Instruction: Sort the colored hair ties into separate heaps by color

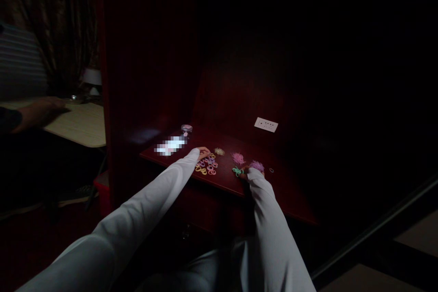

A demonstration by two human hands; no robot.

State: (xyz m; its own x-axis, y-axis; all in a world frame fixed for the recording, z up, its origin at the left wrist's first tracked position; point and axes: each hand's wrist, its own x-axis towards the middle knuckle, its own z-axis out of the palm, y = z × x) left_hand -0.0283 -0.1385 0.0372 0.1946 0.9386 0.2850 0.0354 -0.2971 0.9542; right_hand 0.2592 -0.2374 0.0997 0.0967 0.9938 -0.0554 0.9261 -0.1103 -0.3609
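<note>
My left hand reaches over a loose pile of small coloured hair ties, in yellow, pink and purple. Its fingers are drawn together at the pile's back edge, and what they pinch is too small to make out. Close to the table's front edge, my right hand is beside a small heap of green hair ties. The sleeve and the dark hide most of its fingers. Behind the hands lie a yellowish heap, a pink heap and a purple heap of thin bands.
A blurred-out bright rectangle lies at the left of the dark red table, near a clear round container. One single ring sits at the right. A wall socket is behind. Beyond the left partition, another person's hand rests over a pale table.
</note>
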